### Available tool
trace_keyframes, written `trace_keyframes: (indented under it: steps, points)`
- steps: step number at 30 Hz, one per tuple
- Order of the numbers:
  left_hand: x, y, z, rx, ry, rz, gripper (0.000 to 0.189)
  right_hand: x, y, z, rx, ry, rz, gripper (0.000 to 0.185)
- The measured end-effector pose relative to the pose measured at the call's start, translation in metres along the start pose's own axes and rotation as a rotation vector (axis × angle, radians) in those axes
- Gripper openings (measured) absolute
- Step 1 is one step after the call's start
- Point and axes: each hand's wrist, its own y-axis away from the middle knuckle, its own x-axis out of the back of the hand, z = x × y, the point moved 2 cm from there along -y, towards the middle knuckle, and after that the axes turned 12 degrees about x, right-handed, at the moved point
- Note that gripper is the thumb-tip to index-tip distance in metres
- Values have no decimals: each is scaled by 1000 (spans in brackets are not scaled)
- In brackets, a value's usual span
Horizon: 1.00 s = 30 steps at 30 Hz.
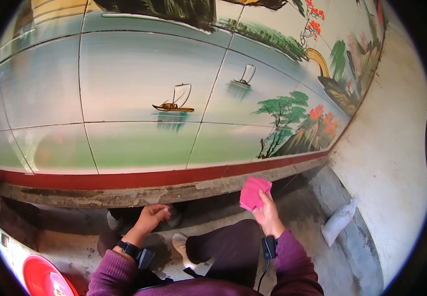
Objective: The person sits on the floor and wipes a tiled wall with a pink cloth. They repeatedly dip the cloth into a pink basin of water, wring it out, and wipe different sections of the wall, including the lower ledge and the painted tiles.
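Note:
A folded pink cloth (255, 192) is gripped in my right hand (267, 212), with the thumb pressed across its face. Hand and cloth are in front of the worn ledge (161, 195) that runs below the painted tile wall (139, 77). My left hand (150, 219) is by the front edge of that ledge, its fingers curled in and no object visible in them. Whether it touches the ledge is not clear.
A red plastic basin (45, 275) stands on the floor at the lower left. On the right, a white sack (339, 221) leans by the base of the plain wall (398, 122). A dark cable (263, 275) hangs from the device on my right wrist.

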Motion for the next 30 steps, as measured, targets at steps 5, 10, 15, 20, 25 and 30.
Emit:
trace_keyframes:
  steps: [5, 10, 15, 20, 25, 30]
  points:
    - [-18, -13, 3, -59, 116, -147, 33, -23, 19, 50, 26, -13, 69, 41]
    - [-45, -7, 15, -206, 78, -188, 60, -60, 33, 130, -62, 125, -12, 32]
    - [-96, -9, 33, -331, 63, 17, 62, -99, 51, 146, 91, 270, -388, 50]
    - [-118, -23, 95, -489, -122, 204, 43, -56, 23, 104, -89, 99, -349, 51]
    - [-155, -49, 151, -1132, -1137, 288, 53, 38, -15, 64, 171, 181, 181, 24]
    - [-143, -104, 148, -1252, -2230, 149, 57, 116, -26, 26, 233, 274, 415, 22]
